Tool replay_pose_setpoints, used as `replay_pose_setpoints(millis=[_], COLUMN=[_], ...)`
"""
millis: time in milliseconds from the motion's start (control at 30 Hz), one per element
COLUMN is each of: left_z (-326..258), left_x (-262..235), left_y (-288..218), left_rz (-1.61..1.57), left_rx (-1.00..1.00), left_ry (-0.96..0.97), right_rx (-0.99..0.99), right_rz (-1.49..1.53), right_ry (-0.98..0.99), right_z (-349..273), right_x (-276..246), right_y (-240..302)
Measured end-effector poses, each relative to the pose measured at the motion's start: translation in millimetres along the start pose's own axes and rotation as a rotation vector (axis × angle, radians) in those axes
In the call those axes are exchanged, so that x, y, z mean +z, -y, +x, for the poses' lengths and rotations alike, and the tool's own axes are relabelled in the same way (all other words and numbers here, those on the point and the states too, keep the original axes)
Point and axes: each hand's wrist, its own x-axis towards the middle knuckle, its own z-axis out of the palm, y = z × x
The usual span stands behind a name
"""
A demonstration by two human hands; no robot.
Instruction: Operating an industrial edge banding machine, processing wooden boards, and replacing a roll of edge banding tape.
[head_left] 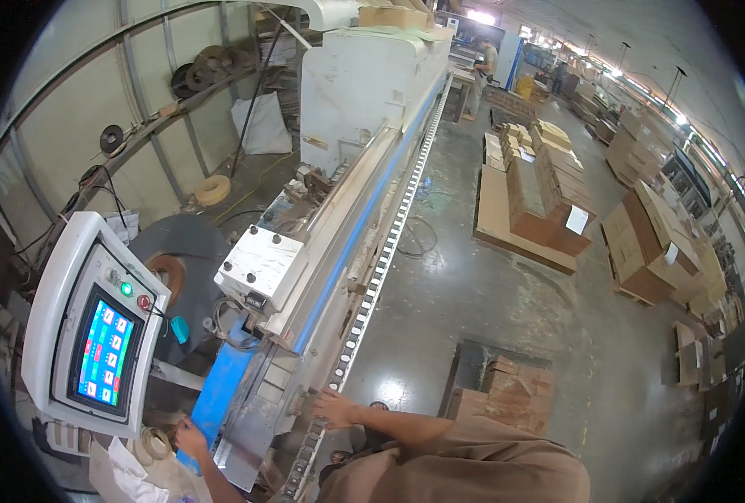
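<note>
My left hand (191, 438) is at the near end of a long machine, against the edge of a blue metal guide (222, 394). Its fingers look loosely apart, and I see nothing held in them. To the right, my right hand (336, 409) lies with fingers spread on the machine's near end, beside the roller rail (362, 323). Nothing shows in its grip. Left of the guide stands a tilted control panel (104, 335) with a lit touchscreen, a green light and a red button. Rolls of edge tape (150, 446) sit below it, close to my left hand.
A white machine head (259, 264) and a tall white housing (356, 101) stand along the machine. A large dark reel (180, 243) is behind the panel. Stacked brown boards (548, 197) and a pallet stack (515, 390) stand on the right. Another person (483, 75) is at the far end.
</note>
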Motion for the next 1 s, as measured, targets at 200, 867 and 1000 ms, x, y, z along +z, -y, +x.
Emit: replay_pose_setpoints(millis=[200,867,1000], left_z=[-4.6,-13.6,-10.7], left_x=[-20.1,-15.4,-24.3], left_y=[-14.8,-12.5,-36.0], left_rz=[0.036,-0.043,-0.110], left_rx=[-0.024,0.017,-0.050], left_ry=[0.038,0.023,0.104], right_rx=[0.044,0.051,0.153], right_rz=[0.035,-0.041,-0.090], right_ry=[0.111,0.054,0.138], right_z=[3.3,-1.2,-4.7], right_x=[-5.4,18.9,13.9], right_y=[1.1,5.8,1.4])
